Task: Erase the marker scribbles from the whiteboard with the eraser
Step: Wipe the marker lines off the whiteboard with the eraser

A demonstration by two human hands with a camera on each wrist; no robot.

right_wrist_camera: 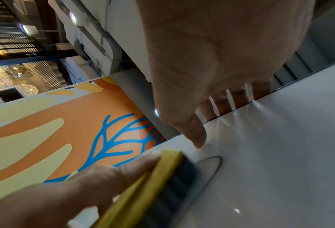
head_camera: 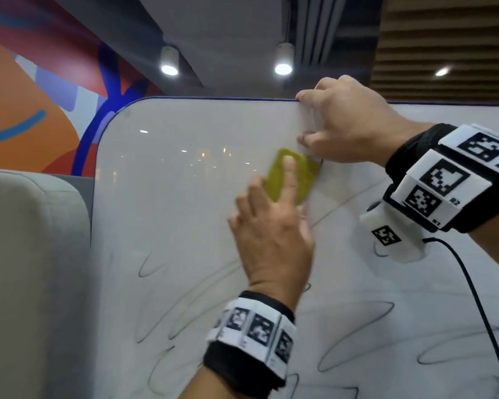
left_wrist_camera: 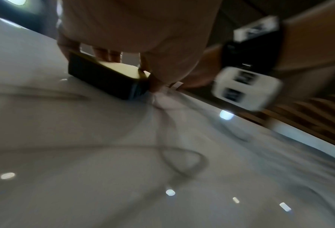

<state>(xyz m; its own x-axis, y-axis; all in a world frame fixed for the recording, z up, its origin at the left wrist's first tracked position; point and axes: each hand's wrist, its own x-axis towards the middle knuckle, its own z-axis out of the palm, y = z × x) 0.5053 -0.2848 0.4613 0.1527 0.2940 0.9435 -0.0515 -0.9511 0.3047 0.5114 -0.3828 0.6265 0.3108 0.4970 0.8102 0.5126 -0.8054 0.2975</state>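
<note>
The whiteboard [head_camera: 185, 197] stands upright with a rounded blue-edged corner. Its upper left area is wiped clean, while black marker scribbles [head_camera: 455, 348] loop across its lower half and right side. My left hand [head_camera: 271, 234] holds the yellow eraser [head_camera: 306, 177] flat against the board, index finger stretched over its back. In the left wrist view the eraser [left_wrist_camera: 104, 80] shows its dark felt side on the board. My right hand [head_camera: 349, 125] grips the board's top edge, fingers hooked behind, thumb on the front. A scribble loop [right_wrist_camera: 217, 166] lies right beside the eraser [right_wrist_camera: 162, 185].
A grey padded seat back [head_camera: 26, 254] stands against the board's left edge. Behind it is an orange and blue mural wall [head_camera: 26, 125]. A black cable [head_camera: 487, 326] hangs from my right wrist across the board. Ceiling lamps [head_camera: 283, 67] shine above.
</note>
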